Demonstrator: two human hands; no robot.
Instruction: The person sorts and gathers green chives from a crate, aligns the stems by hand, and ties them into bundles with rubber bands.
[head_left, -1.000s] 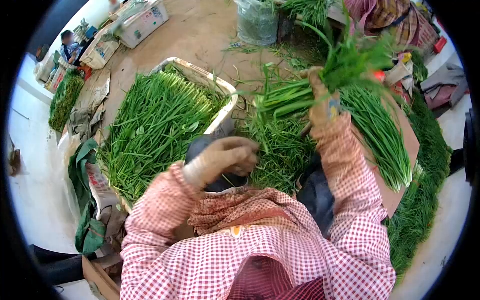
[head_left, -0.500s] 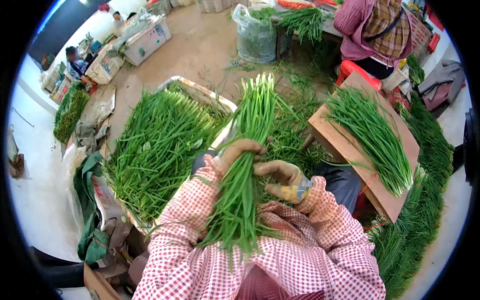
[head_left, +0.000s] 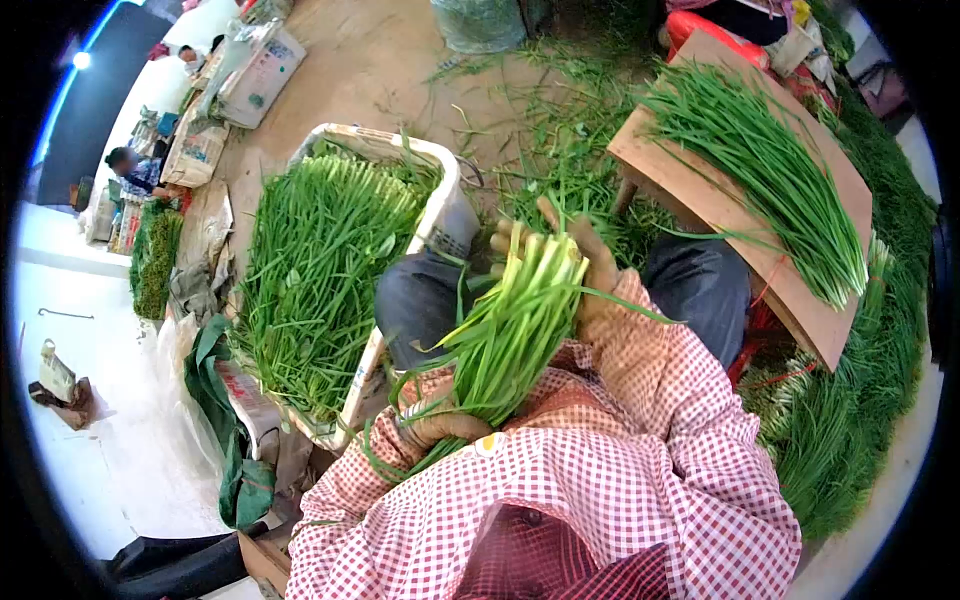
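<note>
Close to my chest is a bunch of garlic chives (head_left: 515,330), its pale cut ends pointing away and its green leaves toward me. My gloved left hand (head_left: 445,425) is wrapped round the leafy end, low against the checked shirt. At the pale ends is my gloved right hand (head_left: 592,255), its fingers spread and stretched out behind them, seeming to touch the stalks; part of the palm is hidden. A few loose leaves stick out sideways from the bunch.
A white crate (head_left: 440,160) full of chives stands to the left, beside my knee. On the right, a tilted board (head_left: 650,150) carries another pile of chives (head_left: 765,165). Trimmings (head_left: 570,150) litter the floor, and more greens (head_left: 850,440) lie along the right wall. Another person (head_left: 135,170) sits far left.
The bunch has come down and in toward my chest. My left hand has shifted to the leafy end, and my right hand has moved up to the pale ends. The view has tilted downward.
</note>
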